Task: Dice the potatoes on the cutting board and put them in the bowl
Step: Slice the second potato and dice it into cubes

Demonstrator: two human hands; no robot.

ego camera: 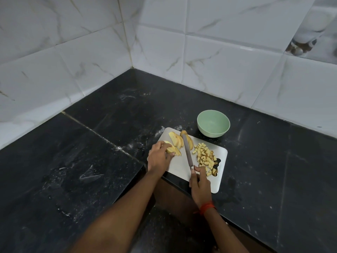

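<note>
The left hand [158, 156] curls over a stack of potato slices [173, 150] at its fingertips on the cutting board [177, 168]. The right hand [199, 187] grips the knife [187, 152] by its handle; the blade runs lengthwise straight away from that hand, tip at the far slices, with diced pieces [205, 157] just right of it. The green bowl [213, 123] stands beyond, off the board.

The white cutting board [179, 167] lies flat on the dark counter [109, 143]. At its far left, unpeeled potato slices [176, 138] lean fanned together, and my left hand [158, 156] holds the nearest ones. Small yellow potato dice [205, 157] lie heaped on the right side. The pale green bowl [200, 128] stands upright just beyond the board's far edge.
</note>
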